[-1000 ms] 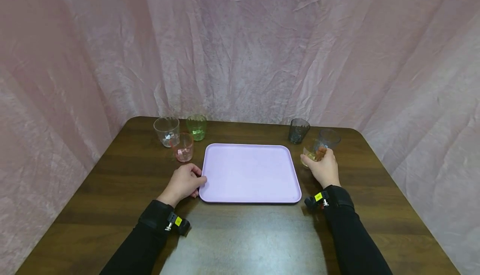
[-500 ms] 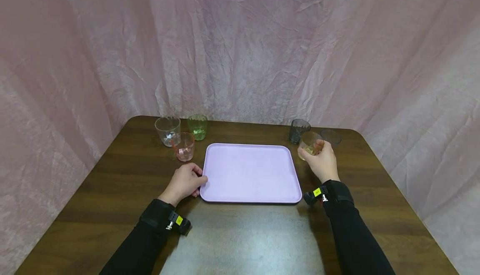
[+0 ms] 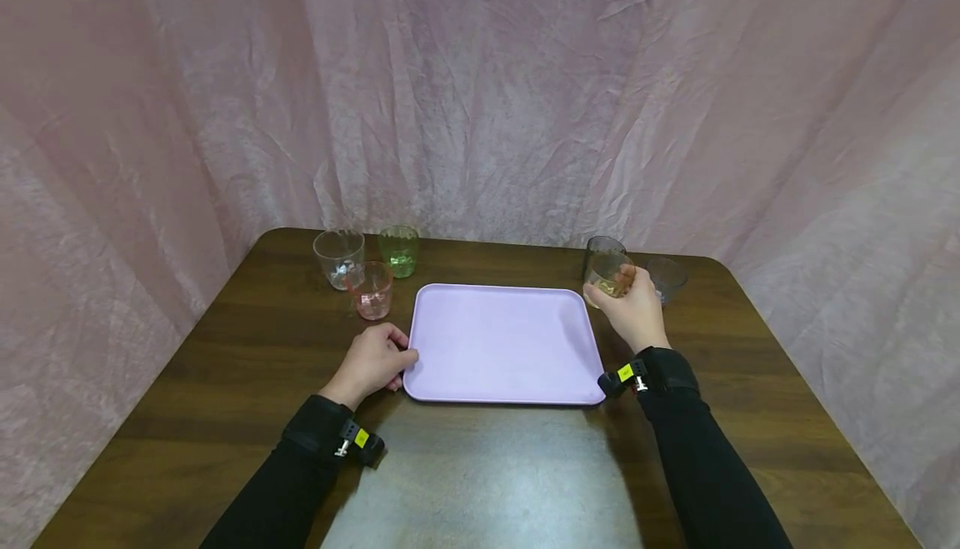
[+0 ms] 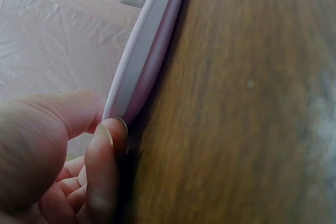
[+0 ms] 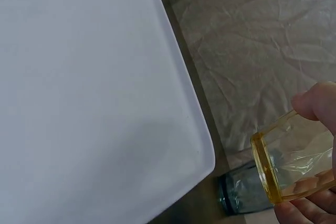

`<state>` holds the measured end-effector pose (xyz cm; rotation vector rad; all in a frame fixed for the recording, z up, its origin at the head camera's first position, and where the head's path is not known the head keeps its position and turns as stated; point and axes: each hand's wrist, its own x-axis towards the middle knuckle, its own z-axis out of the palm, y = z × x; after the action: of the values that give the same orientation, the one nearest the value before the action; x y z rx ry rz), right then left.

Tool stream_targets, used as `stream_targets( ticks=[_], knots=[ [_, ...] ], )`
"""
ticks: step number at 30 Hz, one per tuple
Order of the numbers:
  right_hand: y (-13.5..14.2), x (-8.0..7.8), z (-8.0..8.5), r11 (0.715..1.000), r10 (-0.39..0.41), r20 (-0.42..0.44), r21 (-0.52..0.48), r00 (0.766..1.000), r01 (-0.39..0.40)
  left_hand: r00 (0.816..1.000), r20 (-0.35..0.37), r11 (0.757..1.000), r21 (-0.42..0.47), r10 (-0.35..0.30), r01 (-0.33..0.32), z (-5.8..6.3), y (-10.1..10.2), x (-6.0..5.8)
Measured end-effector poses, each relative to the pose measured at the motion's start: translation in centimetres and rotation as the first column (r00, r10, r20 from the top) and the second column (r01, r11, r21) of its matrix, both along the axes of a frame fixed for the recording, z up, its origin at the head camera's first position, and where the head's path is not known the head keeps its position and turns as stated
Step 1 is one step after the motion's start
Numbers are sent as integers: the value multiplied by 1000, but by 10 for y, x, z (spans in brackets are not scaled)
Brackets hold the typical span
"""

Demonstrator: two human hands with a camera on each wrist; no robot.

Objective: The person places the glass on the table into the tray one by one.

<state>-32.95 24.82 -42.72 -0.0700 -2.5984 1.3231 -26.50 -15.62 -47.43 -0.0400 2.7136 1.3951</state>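
Yellow glass (image 3: pixel 602 274) is held in my right hand (image 3: pixel 639 313), thumb and fingers round its sides, near the far right corner of the lilac tray (image 3: pixel 502 345). Dark glass (image 3: pixel 600 244) stands behind it; contact I cannot tell. On the worktop (image 3: pixel 487 474), my left hand (image 3: pixel 370 364) pinches the tray's left edge, fingers narrow.

Table (image 3: pixel 480 474): brown wood, across your head view's lower half, shiny at bottom centre.
Tray (image 3: pixel 502 345): lilac, flat, mid-frame for you.
Clear glass (image 3: pixel 337 256): upright, left of your frame's centre.
Green glass (image 3: pixel 400 253): upright, just right of it.
Pink glass (image 3: pixel 372 292): upright, just below those two.
Dark glass (image 3: pixel 604 244): right of centre, partly covered.
Bluish glass (image 3: pixel 668 276): farther right, partly hidden from you.
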Motion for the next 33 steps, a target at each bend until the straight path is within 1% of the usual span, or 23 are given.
stream_targets(
  ticks=[6, 13, 19, 24, 33],
  knots=[
    [-9, -7, 5, 1000, 14, 15, 22, 1000, -14, 1000, 4, 1000, 9, 2, -2, 1, -1, 0],
    [-20, -13, 9, 999, 40, -3, 32, 999, -40, 1000, 20, 1000, 14, 1, -1, 3, -2, 1],
    [-31, -16, 12, 997, 69, -11, 29, 998, -69, 1000, 16, 1000, 6, 4, -4, 3, -2, 0],
    [-40, -18, 11, 997, 77, -12, 20, 997, -77, 1000, 7, 1000, 7, 11, -11, 3, -1, 1],
    [-56, -20, 7, 995, 101, -1, 21, 995, -101, 1000, 16, 1000, 10, 21, -21, -1, 1, 1]
  ],
)
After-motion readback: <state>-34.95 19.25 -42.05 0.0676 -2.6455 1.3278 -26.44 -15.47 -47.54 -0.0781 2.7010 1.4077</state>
